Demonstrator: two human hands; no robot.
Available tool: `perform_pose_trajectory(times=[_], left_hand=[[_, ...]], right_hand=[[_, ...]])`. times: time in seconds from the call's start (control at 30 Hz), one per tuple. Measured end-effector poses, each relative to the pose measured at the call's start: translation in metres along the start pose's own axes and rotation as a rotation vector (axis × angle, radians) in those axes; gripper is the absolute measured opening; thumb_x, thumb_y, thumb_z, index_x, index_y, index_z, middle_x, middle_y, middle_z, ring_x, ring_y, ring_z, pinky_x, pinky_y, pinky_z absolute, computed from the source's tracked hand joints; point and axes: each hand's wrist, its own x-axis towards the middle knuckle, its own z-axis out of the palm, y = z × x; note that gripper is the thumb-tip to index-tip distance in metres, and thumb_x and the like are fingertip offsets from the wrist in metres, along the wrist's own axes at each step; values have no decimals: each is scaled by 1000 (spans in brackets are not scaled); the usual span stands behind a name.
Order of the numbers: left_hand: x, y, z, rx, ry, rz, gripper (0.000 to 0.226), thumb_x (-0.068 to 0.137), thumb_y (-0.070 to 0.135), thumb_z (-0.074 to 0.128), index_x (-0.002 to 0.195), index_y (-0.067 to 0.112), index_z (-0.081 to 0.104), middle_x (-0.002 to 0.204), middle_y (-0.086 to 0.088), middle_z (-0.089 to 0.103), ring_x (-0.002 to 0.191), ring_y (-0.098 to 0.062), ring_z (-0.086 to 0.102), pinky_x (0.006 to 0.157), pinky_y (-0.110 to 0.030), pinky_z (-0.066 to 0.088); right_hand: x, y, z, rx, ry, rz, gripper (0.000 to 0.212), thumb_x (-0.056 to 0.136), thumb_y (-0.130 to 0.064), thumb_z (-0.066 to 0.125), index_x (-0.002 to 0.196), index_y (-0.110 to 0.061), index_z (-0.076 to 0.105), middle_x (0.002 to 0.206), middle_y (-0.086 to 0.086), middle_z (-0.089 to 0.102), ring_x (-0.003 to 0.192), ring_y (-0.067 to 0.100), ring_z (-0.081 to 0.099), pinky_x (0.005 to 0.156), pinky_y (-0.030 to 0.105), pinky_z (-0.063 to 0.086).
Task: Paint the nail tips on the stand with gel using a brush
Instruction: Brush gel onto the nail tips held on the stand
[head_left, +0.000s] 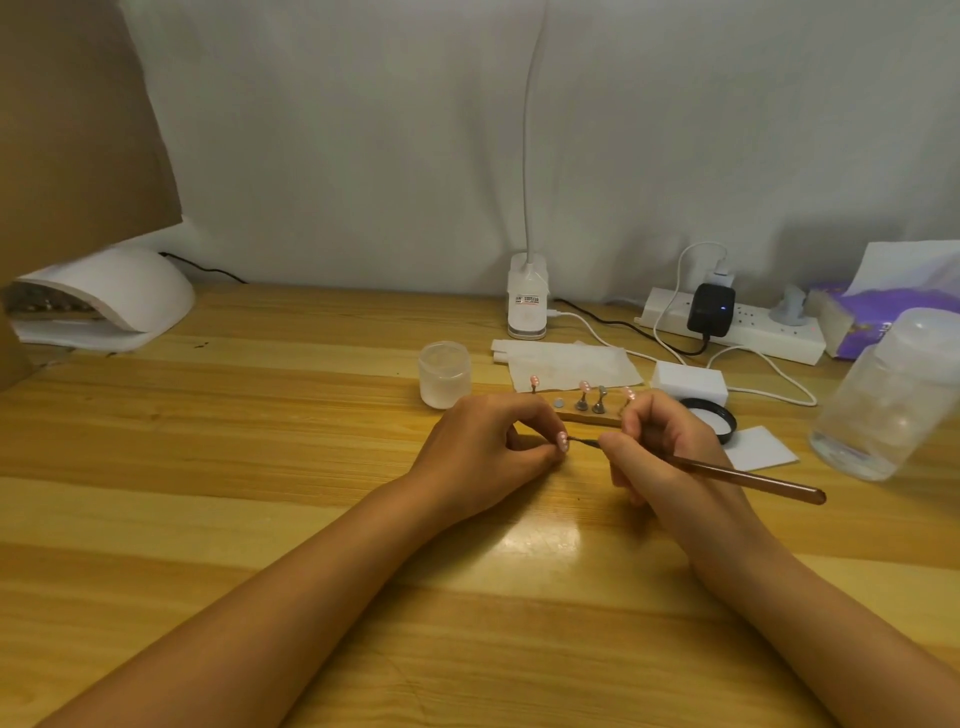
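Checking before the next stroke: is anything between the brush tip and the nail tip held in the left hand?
Nothing visible. The brush in the right hand already reaches the nail tip pinched by the left hand.

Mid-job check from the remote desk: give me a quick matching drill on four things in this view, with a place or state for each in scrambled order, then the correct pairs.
Things:
1. brush
2. nail tip
3. frosted jar
4. black lid

Places or states:
A. stands on the table left of the wooden stand
B. lies on the table just right of the right hand
C. gripped in the right hand, bristle end pointing left
D. pinched in the fingertips of the left hand

Pairs: 1-C, 2-D, 3-A, 4-B
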Motion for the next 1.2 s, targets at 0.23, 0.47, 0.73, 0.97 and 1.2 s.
perform_pose_trajectory(times=[0.23, 0.47, 0.73, 0.97, 1.2], left_hand=[[0, 1, 0, -1, 4, 4, 13, 85, 23, 76, 89, 34, 70, 86, 22, 67, 65, -4, 57, 63, -21, 46], [0, -1, 0, -12, -1, 0, 11, 85, 24, 76, 88, 33, 70, 87, 20, 69, 65, -2, 57, 64, -23, 49], [0, -1, 0, -11, 3, 7, 13, 85, 22, 76, 86, 34, 69, 84, 21, 67, 65, -1, 57, 65, -23, 49], [1, 0, 0, -1, -6, 0, 10, 86, 22, 75, 88, 31, 70, 91, 18, 71, 66, 2, 56, 62, -13, 41], [1, -1, 0, -15, -12, -23, 7, 87, 25, 75, 91, 30, 71, 94, 15, 71, 69, 0, 59, 64, -16, 46]], right_hand=[[2, 0, 2, -46, -38, 28, 12, 90, -9, 64, 83, -10, 54, 65, 5, 64, 53, 4, 59, 49, 16, 45], [0, 0, 1, -61, -36, 3, 12, 84, -5, 61, 78, -4, 50, 61, 6, 51, 55, 17, 46, 51, 32, 38], [1, -1, 2, -8, -31, 36, 12, 91, -13, 63, 87, -7, 53, 64, 2, 65, 52, 1, 58, 49, 15, 44], [0, 0, 1, -46, -51, 25, 11, 86, -5, 60, 82, -1, 51, 59, 6, 54, 52, 12, 48, 50, 21, 40], [-1, -4, 1, 52, -9, 55, 14, 94, -19, 60, 89, -8, 53, 69, 4, 71, 52, 6, 57, 49, 17, 46]])
